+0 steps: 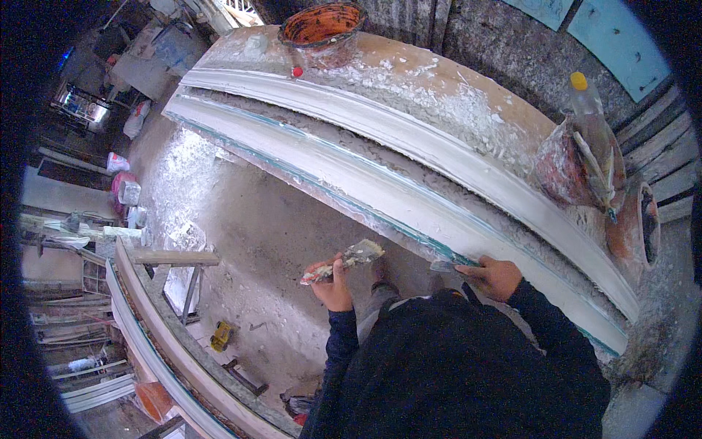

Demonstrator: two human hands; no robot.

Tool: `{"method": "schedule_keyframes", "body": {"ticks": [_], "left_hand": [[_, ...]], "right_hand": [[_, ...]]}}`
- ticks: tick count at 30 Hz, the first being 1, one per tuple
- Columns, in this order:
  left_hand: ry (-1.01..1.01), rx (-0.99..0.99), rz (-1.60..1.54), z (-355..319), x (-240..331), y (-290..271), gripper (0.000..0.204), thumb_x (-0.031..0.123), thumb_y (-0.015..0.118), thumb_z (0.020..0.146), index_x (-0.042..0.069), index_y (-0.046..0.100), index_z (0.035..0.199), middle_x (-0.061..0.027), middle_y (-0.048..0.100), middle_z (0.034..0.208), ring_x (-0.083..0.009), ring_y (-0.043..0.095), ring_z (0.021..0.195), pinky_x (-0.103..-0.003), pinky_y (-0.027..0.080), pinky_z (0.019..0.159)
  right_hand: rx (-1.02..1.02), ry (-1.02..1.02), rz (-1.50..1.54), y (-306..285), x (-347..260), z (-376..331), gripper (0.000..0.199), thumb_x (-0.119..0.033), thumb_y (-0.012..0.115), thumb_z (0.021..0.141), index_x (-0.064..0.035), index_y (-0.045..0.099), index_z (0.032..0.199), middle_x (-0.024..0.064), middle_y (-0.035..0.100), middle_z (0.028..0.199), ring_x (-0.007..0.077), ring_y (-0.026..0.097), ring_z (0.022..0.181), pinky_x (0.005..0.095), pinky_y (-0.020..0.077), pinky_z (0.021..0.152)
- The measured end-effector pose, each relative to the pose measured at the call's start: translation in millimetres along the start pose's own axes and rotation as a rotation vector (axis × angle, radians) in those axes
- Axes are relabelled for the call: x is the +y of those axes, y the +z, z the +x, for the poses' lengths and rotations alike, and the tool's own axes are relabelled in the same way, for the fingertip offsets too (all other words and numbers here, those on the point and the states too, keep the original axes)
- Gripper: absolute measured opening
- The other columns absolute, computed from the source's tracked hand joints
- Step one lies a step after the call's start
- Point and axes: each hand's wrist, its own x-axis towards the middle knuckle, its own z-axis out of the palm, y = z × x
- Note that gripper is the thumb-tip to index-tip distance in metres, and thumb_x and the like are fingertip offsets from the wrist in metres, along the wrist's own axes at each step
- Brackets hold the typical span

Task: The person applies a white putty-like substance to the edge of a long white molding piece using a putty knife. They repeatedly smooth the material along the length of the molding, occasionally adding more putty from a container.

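My left hand [334,289] grips a plaster-crusted trowel [363,252] by its reddish handle, held over the floor in front of me. The trowel's blade points right and carries a lump of pale plaster. At the near edge of a long white plaster moulding [322,162], my right hand [499,278] is closed on a putty knife [443,267]. Its flat blade points left, close to the moulding's teal-edged lower rim; contact cannot be made out. A second white moulding strip [380,121] runs behind the first, with a rough grey gap between them.
An orange bucket [322,28] stands on the plaster-spattered bench [424,62]. At the right are a clear yellow-capped bottle [587,106] and an orange tub on its side [635,227]. A yellow tool [221,336] lies on the floor near another long moulding [139,311] at left.
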Motion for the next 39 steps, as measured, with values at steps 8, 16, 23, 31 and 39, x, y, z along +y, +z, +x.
{"method": "schedule_keyframes", "body": {"ticks": [8, 16, 23, 31, 39], "left_hand": [[0.115, 0.026, 0.034, 2, 1, -13, 0.032, 0.009, 0.063, 0.078, 0.005, 0.035, 0.095, -0.0179, 0.057, 0.092, -0.0227, 0.059, 0.085, -0.030, 0.053, 0.064], [0.102, -0.009, 0.029, 0, -1, -11, 0.030, 0.006, 0.062, 0.078, 0.005, 0.037, 0.094, -0.0160, 0.056, 0.092, -0.0231, 0.059, 0.088, -0.030, 0.053, 0.064], [0.154, -0.002, 0.044, 3, 6, -16, 0.033, 0.007, 0.063, 0.078, 0.006, 0.035, 0.095, -0.0160, 0.056, 0.091, -0.0219, 0.059, 0.086, -0.029, 0.052, 0.065], [0.075, 0.018, 0.065, 7, 4, -16, 0.036, 0.010, 0.065, 0.077, 0.005, 0.034, 0.097, -0.0166, 0.056, 0.092, -0.0215, 0.059, 0.084, -0.029, 0.052, 0.064], [0.152, 0.003, 0.124, 10, 4, -13, 0.034, 0.008, 0.063, 0.078, 0.005, 0.035, 0.097, -0.0157, 0.056, 0.091, -0.0213, 0.059, 0.084, -0.029, 0.053, 0.064]], "right_hand": [[0.108, 0.052, 0.041, -3, -2, 12, 0.043, -0.021, 0.049, 0.079, -0.0336, 0.046, 0.121, 0.0110, 0.051, 0.078, 0.0303, 0.054, 0.060, 0.0400, 0.0459, 0.051], [0.063, -0.068, 0.053, -16, -7, 50, 0.041, -0.022, 0.044, 0.082, -0.0317, 0.044, 0.122, 0.0135, 0.052, 0.083, 0.0317, 0.056, 0.067, 0.0423, 0.0468, 0.056], [-0.119, -0.010, 0.003, -27, 2, 32, 0.039, -0.027, 0.043, 0.084, -0.0328, 0.043, 0.123, 0.0145, 0.054, 0.081, 0.0318, 0.057, 0.071, 0.0429, 0.0467, 0.058], [0.009, -0.017, 0.076, -20, -18, 65, 0.041, -0.025, 0.045, 0.083, -0.0301, 0.044, 0.123, 0.0142, 0.054, 0.080, 0.0327, 0.056, 0.072, 0.0423, 0.0458, 0.060], [-0.021, 0.017, 0.160, -6, -11, 49, 0.045, -0.025, 0.046, 0.083, -0.0296, 0.039, 0.127, 0.0156, 0.054, 0.082, 0.0328, 0.056, 0.075, 0.0411, 0.0447, 0.065]]}}
